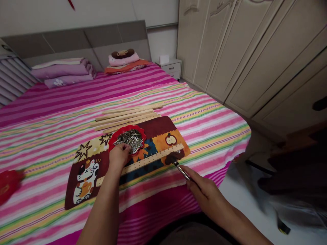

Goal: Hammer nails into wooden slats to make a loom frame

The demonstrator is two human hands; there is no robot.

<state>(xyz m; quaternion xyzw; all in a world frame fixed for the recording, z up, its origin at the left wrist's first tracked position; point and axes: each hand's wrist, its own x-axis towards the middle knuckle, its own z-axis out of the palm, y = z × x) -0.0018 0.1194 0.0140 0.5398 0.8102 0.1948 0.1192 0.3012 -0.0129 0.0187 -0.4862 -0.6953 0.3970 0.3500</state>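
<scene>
My left hand (120, 153) is at the near rim of a red scalloped bowl (110, 145) heaped with metal nails (133, 137). Its thumb and fingers are pinched together against the nails; whatever is between the fingertips is hidden. In my right hand (204, 187) is a hammer (183, 171), gripped by its handle, with the dark head over the right part of the mat. A wooden strip (150, 158) with a row of small dark marks or nails lies slantwise across the patterned mat (99, 163), passing behind my left forearm.
Several more wooden strips (127, 117) lie beyond the mat on the striped bedspread (214, 126). A red object (9, 183) sits at the left edge. Folded bedding (63, 73) is near the headboard (68, 42). A nightstand (172, 68) and wardrobe (230, 51) stand right.
</scene>
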